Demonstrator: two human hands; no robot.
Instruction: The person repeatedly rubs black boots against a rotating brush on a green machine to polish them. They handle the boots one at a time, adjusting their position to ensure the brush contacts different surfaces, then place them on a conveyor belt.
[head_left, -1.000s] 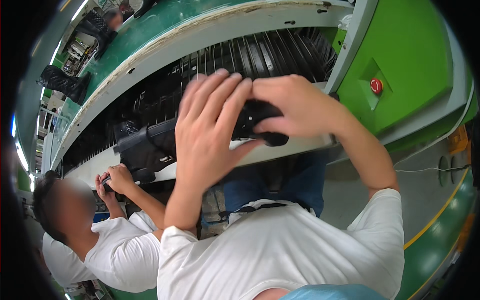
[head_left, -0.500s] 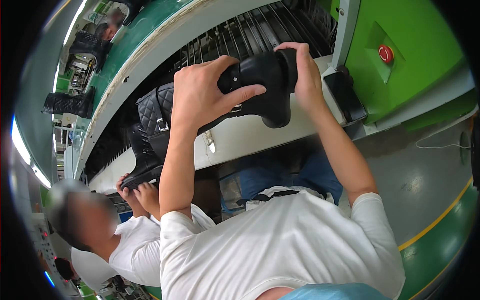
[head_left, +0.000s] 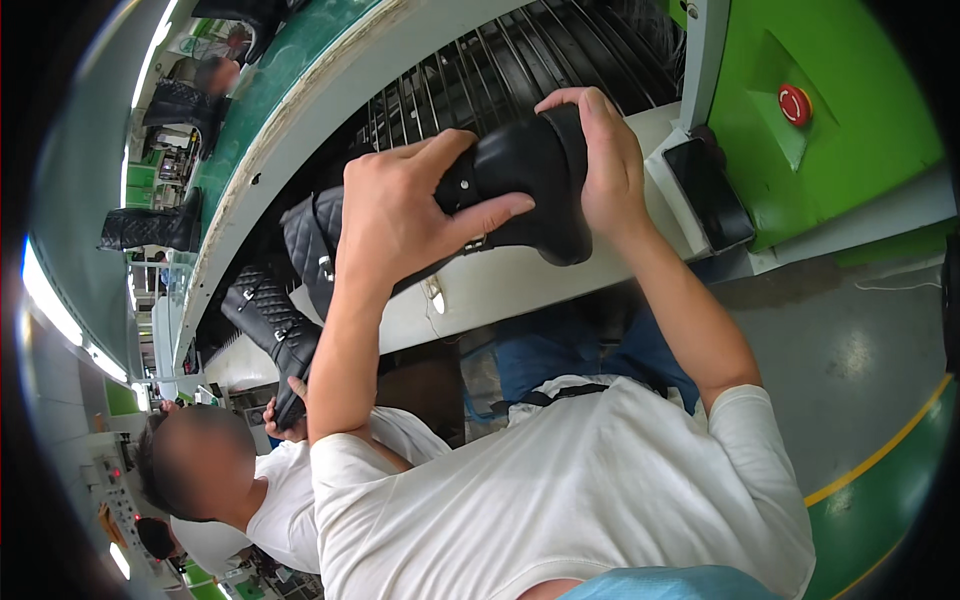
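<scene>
A black boot (head_left: 513, 160) with a quilted shaft and small buckles lies across both my hands, its sole end toward the right. My left hand (head_left: 405, 205) is wrapped over the ankle part, thumb along the near side and fingers on the far side. At the sole end, my right hand (head_left: 610, 170) grips around it, with the index finger hooked over the top edge. My left hand and forearm hide part of the shaft. Beneath the boot are a white ledge (head_left: 540, 286) and, farther off, a row of thin metal rods (head_left: 490, 75).
To my left a co-worker holds another black buckled boot (head_left: 275, 325). A dark flat device (head_left: 708, 195) sits at the ledge's right end, beside a green machine panel (head_left: 850, 130) with a red button (head_left: 795, 105). More boots (head_left: 150, 225) stand on a green belt (head_left: 310, 70) at far left.
My grip on the boot stays, with the right fingers shifted slightly along the sole end. The co-worker's boot has turned, showing more of its shaft. The whole view has shifted a little.
</scene>
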